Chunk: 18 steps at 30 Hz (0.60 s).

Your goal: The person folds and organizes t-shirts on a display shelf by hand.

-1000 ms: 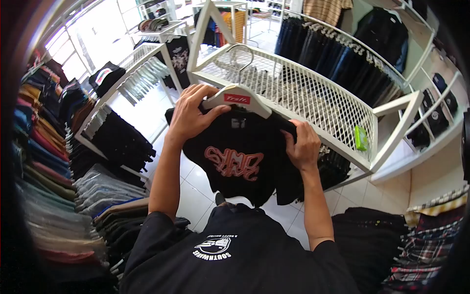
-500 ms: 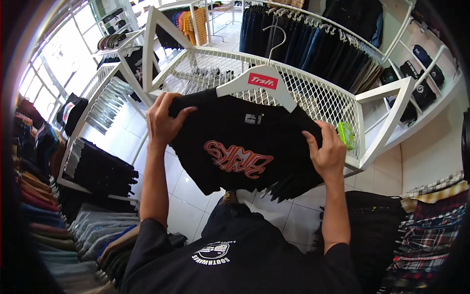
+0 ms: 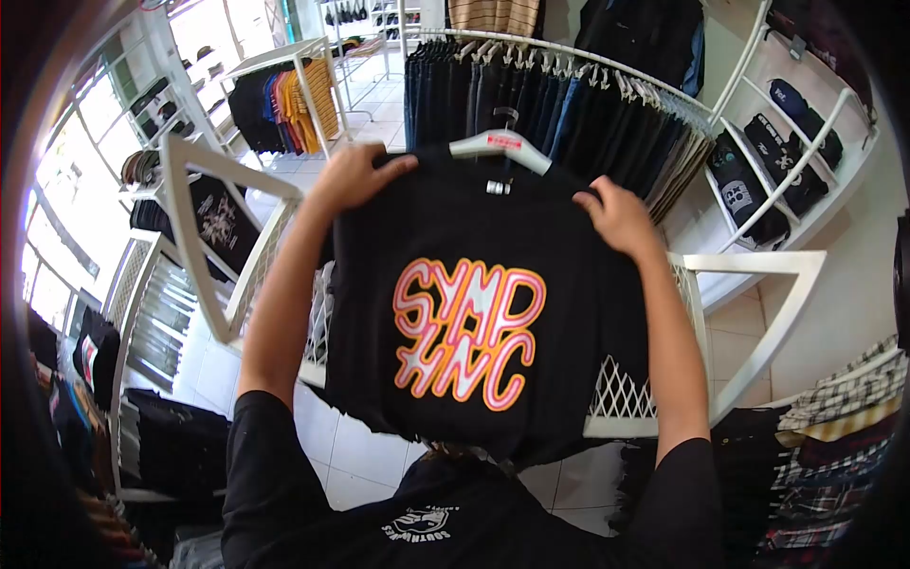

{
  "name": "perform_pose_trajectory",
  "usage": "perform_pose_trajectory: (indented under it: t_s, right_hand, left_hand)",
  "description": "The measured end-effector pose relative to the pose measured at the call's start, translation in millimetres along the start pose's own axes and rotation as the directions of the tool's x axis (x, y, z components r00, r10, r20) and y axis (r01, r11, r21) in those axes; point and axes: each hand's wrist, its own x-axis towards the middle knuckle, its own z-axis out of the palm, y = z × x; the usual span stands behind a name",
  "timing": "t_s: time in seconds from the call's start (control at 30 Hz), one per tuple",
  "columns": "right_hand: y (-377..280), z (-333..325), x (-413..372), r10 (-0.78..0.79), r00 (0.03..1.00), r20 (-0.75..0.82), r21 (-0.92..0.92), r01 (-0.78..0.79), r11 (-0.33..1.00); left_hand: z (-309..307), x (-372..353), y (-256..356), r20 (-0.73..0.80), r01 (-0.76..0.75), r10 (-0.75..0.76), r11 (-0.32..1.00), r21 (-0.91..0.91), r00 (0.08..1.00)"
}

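Note:
A black T-shirt [image 3: 365,284] with an orange, pink and white letter print hangs spread out before me, its front facing me. A white hanger [image 3: 529,155] with a red label sits inside its neck, the hook pointing up and away. My left hand [image 3: 358,178] is closed on the left shoulder, thumb over the front. At the opposite shoulder, my right hand [image 3: 616,216] grips the cloth the same way; its fingers behind the fabric are partly hidden. Behind and below the shirt is a white mesh shelf [image 3: 621,398], mostly covered by it.
Dark trousers [image 3: 540,104] hang on a curved rail beyond the shelf. Black caps [image 3: 749,190] and bags stand on a wall rack at right. Plaid shirts [image 3: 834,455] hang at lower right. Folded or hung dark clothes [image 3: 180,441] are at left. A white frame [image 3: 204,247] juts up beside my left arm.
The shirt has swung from tilted and foreshortened to upright and spread, so its print shows in full. Both hands have risen, and the hanger has tipped away. The camera view has shifted.

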Motion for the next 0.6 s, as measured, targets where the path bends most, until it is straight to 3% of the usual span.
perform_pose_trajectory:
  t_s: [0.1, 0.2, 0.3, 0.6]
  right_hand:
    - [30, 74, 9, 0.076, 0.993, 0.087, -0.045, -0.073, 0.996]
    - [42, 99, 13, 0.126, 0.984, 0.127, -0.053, -0.121, 0.991]
    - [44, 109, 20, 0.151, 0.975, 0.165, -0.089, -0.138, 0.986]
    - [5, 159, 83, 0.172, 0.980, 0.098, 0.035, -0.176, 0.984]
  left_hand:
    - [69, 16, -21, 0.120, 0.048, -0.050, 0.999, 0.020, 0.992]
    - [100, 26, -29, 0.161, 0.056, -0.053, 0.998, -0.012, 0.985]
    - [121, 33, -39, 0.188, 0.060, -0.054, 0.998, -0.027, 0.981]
    - [146, 49, -39, 0.169, 0.038, -0.027, 0.998, -0.059, 0.985]
